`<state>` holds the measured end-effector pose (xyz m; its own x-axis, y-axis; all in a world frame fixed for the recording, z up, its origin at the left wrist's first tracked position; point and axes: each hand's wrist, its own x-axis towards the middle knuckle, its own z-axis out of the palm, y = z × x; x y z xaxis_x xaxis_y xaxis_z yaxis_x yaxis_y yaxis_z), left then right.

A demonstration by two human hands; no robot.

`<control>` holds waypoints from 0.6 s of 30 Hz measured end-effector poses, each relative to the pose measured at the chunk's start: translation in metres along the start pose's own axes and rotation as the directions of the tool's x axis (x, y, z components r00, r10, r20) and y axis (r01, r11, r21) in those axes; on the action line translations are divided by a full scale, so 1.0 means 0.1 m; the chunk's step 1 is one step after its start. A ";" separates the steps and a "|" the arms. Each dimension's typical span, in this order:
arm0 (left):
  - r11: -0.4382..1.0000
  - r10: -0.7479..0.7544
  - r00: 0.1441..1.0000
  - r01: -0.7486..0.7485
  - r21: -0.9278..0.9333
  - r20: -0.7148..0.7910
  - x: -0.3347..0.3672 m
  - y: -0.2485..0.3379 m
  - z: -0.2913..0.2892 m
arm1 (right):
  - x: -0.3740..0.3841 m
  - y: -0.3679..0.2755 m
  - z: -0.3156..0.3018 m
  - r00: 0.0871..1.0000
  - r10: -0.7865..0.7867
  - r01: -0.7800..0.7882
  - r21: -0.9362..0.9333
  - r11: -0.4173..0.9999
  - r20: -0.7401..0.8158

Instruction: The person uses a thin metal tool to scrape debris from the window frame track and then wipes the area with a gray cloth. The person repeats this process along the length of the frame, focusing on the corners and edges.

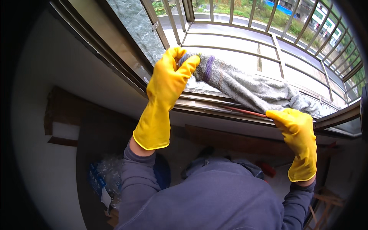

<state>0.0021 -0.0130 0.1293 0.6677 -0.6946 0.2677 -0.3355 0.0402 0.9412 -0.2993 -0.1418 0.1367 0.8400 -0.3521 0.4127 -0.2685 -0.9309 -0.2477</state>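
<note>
My left hand, in a long yellow rubber glove, pinches one end of a grey towel with purple bands. The towel stretches rightward over the window sill and bunches up near the right side. In a matching yellow glove, my right hand is closed around the end of a thin reddish-brown stick. That stick points left and lies along the metal window track, just below the towel. Part of the towel lies right behind my right hand; whether they touch is unclear.
Beyond the sill is a metal window guard with bars. A window frame stands at left. On the floor lie clear plastic wrapping and a blue box; a red object and a wooden stool-like frame sit at right.
</note>
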 end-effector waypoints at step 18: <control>0.671 0.219 0.886 -0.440 0.597 0.408 0.25 -0.56 -0.02 | -0.14 0.40 0.47 0.989 0.145 -0.142 -0.074 0.987 0.033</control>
<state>0.0388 -0.0305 0.0841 0.2471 -0.9001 0.3588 -0.9157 -0.0958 0.3903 -0.2996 -0.1695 0.0801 0.8076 -0.4796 0.3432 -0.4190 -0.8762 -0.2383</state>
